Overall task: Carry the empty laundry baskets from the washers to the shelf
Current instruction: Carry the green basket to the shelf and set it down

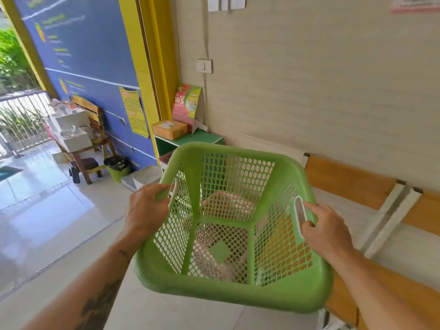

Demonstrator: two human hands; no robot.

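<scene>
An empty green mesh laundry basket (pixel 238 291) hangs in front of me above the tiled floor. My left hand (pixel 147 208) grips the handle slot on its left wall. On the right wall, my right hand (pixel 326 227) has its fingers hooked through the other handle slot. Straight ahead against the wall stands a low green-topped shelf (pixel 202 138), its lower part hidden behind the basket. Something pink shows blurred through the basket's mesh.
An orange box (pixel 169 129) and a pink packet (pixel 185 104) sit on the shelf top. A wooden bench (pixel 347 182) runs along the right wall. To the left are a wooden table with white boxes (pixel 78 136) and a small green bin (pixel 117 166).
</scene>
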